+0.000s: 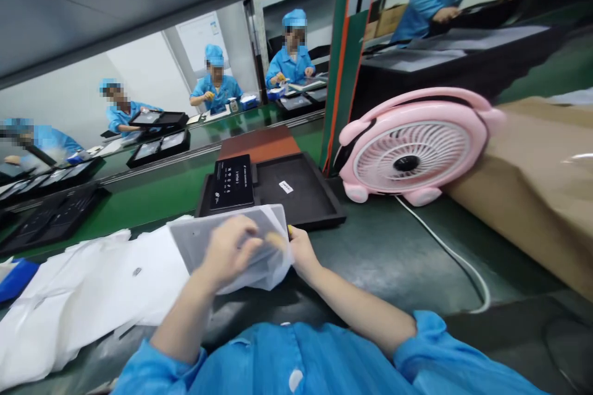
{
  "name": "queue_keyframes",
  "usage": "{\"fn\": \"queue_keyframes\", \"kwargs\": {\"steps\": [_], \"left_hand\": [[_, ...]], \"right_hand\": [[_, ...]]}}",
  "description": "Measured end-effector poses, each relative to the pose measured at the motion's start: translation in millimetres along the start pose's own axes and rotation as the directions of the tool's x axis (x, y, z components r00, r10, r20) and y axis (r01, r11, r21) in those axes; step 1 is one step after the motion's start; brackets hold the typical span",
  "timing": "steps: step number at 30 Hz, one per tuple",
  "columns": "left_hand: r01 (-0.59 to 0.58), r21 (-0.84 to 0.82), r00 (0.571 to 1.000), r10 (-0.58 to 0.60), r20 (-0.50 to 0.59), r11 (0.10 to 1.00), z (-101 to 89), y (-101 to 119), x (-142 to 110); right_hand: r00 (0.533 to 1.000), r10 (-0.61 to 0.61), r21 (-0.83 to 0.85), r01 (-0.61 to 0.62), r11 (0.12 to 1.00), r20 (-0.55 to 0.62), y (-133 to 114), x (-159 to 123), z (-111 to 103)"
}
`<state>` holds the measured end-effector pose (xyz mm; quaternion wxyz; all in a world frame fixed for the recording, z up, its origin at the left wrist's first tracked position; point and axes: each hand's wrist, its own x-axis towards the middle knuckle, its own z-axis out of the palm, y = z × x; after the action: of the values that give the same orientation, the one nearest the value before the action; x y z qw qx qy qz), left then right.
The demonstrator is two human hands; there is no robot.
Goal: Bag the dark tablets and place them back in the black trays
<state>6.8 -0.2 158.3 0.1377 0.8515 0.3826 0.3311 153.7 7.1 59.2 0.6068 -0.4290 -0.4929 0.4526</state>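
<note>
A thin grey panel (194, 236) lies tilted in front of me, partly inside a translucent plastic sleeve (278, 268). My right hand (304, 254) grips the right edge of the sleeved panel, with something yellow at a fingertip. Over the panel's face is my left hand (231, 253), its fingers bent and smeared by motion; whether it pinches the sleeve is unclear. Just beyond sits a black tray (306, 188) with a small white label inside. A black printed card or booklet (232, 182) rests on the tray's left part.
White sleeves (120, 284) are spread at left beside a blue packet (16, 278). A pink fan (412, 154) stands at right, its white cord (456, 253) crossing the bench. Brown cardboard (532, 185) lies farther right. Across a green conveyor (152, 191), several people in blue work at trays.
</note>
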Motion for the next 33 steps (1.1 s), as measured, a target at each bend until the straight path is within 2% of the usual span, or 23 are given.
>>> {"fn": "queue_keyframes", "kwargs": {"steps": [1, 2, 4, 6, 7, 8, 9, 11, 13, 15, 17, 19, 20, 21, 23, 26, 28, 30, 31, 33], "left_hand": [[0.016, 0.010, 0.999, -0.016, -0.035, 1.000, -14.7, -4.7, 2.5], [0.085, 0.045, 0.995, -0.082, -0.061, 0.995, -27.6, -9.5, 5.4], [0.220, 0.057, 0.972, -0.224, 0.078, 0.974, -43.8, -17.0, 9.7], [0.342, 0.015, 0.910, -0.335, 0.245, 0.940, -45.9, -20.2, 8.6], [0.394, -0.026, 0.884, -0.371, 0.285, 0.919, -42.9, -20.5, 5.5], [0.442, -0.076, 0.871, -0.408, 0.273, 0.894, -38.3, -20.5, 1.0], [0.485, -0.130, 0.865, -0.452, 0.217, 0.865, -32.9, -20.7, -4.5], [0.556, -0.223, 0.829, -0.554, 0.077, 0.801, -22.9, -22.9, -15.9], [0.607, -0.288, 0.765, -0.643, -0.042, 0.741, -15.9, -27.8, -25.0], [0.647, -0.308, 0.700, -0.703, -0.124, 0.698, -11.7, -34.2, -30.2], [0.672, -0.315, 0.658, -0.735, -0.163, 0.671, -8.2, -39.9, -32.0], [0.662, -0.371, 0.643, -0.748, -0.164, 0.651, -3.2, -43.3, -31.9], [0.640, -0.422, 0.646, -0.747, -0.158, 0.642, 0.2, -44.0, -31.5], [0.610, -0.475, 0.652, -0.742, -0.154, 0.634, 4.3, -44.0, -31.1], [0.551, -0.550, 0.668, -0.727, -0.160, 0.627, 14.0, -41.5, -29.8], [0.508, -0.574, 0.704, -0.694, -0.153, 0.642, 28.2, -32.1, -26.1], [0.491, -0.580, 0.733, -0.668, -0.130, 0.651, 34.8, -23.7, -22.2], [0.461, -0.592, 0.767, -0.633, -0.109, 0.661, 38.7, -17.0, -18.0], [0.447, -0.598, 0.781, -0.616, -0.101, 0.665, 39.9, -15.3, -16.2], [0.433, -0.613, 0.800, -0.595, -0.076, 0.660, 42.2, -16.1, -14.1]], "right_hand": [[0.999, -0.016, -0.023, 0.017, 1.000, 0.047, -10.2, 1.7, -4.4], [0.993, -0.061, -0.064, 0.067, 0.996, 0.101, -21.5, 3.7, -8.7], [0.952, -0.217, -0.178, 0.257, 0.950, 0.214, -46.4, 8.2, -17.1], [0.872, -0.355, -0.281, 0.453, 0.846, 0.337, -71.8, 13.9, -26.1], [0.832, -0.374, -0.316, 0.514, 0.798, 0.409, -83.9, 17.1, -31.2], [0.798, -0.353, -0.346, 0.549, 0.761, 0.489, -95.1, 20.7, -37.0], [0.766, -0.295, -0.380, 0.565, 0.732, 0.571, -105.1, 24.6, -43.5], [0.703, -0.114, -0.458, 0.568, 0.684, 0.702, -120.0, 33.7, -57.8], [0.646, 0.043, -0.526, 0.579, 0.623, 0.762, -127.2, 44.1, -72.1], [0.630, 0.103, -0.580, 0.623, 0.525, 0.770, -128.6, 54.7, -84.3], [0.649, 0.067, -0.621, 0.687, 0.378, 0.758, -129.2, 64.3, -93.6], [0.666, -0.060, -0.637, 0.732, 0.241, 0.743, -134.4, 72.4, -100.2], [0.666, -0.146, -0.635, 0.744, 0.211, 0.732, -139.5, 75.9, -102.5], [0.661, -0.236, -0.626, 0.750, 0.213, 0.712, -145.9, 78.9, -103.9], [0.654, -0.402, -0.593, 0.754, 0.283, 0.641, -161.1, 82.6, -102.0], [0.638, -0.535, -0.524, 0.767, 0.372, 0.554, -178.2, 80.1, -80.2], [0.623, -0.509, -0.496, 0.782, 0.379, 0.594, -178.9, 74.7, -51.9], [0.617, -0.378, -0.473, 0.780, 0.410, 0.690, -173.3, 71.4, -19.3], [0.639, -0.326, -0.468, 0.749, 0.469, 0.696, -171.0, 72.1, -4.5], [0.744, -0.329, -0.447, 0.630, 0.635, 0.582, -173.6, 79.5, 15.5]]}}
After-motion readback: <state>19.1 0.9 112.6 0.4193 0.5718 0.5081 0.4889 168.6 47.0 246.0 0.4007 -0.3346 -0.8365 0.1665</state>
